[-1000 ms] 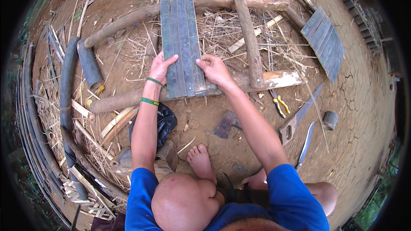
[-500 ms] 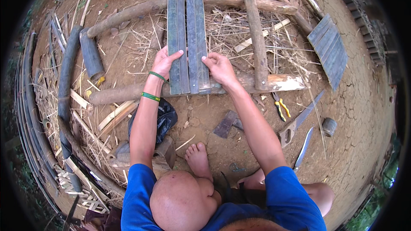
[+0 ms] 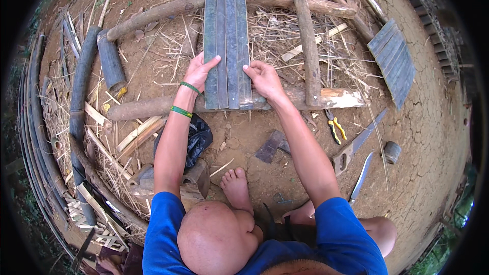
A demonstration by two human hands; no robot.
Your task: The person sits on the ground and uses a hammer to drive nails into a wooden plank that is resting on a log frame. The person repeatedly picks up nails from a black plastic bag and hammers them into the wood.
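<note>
Several dark grey-green bamboo slats (image 3: 226,46) lie side by side across two round poles of a wooden frame (image 3: 147,108), their edges nearly touching. My left hand (image 3: 197,73) grips the left edge of the slats, thumb on top and fingers hidden beneath. On the opposite edge, my right hand (image 3: 265,80) pinches the rightmost slat with thumb and fingers. Small nail heads show near the slat ends on the right. To the right of the hands, a crosspiece pole (image 3: 307,46) is fixed across the same frame.
Yellow-handled pliers (image 3: 335,126), a handsaw (image 3: 356,142) and a long knife (image 3: 361,177) lie on the dirt at right. A slatted bamboo panel (image 3: 393,63) rests at the frame's far right. Left are a black plastic bag (image 3: 198,140), bamboo poles (image 3: 76,97) and split offcuts.
The left pair of slats has moved right against the right pair, closing the gap between them. My left hand has shifted slightly right with it; the right hand stays at its edge.
</note>
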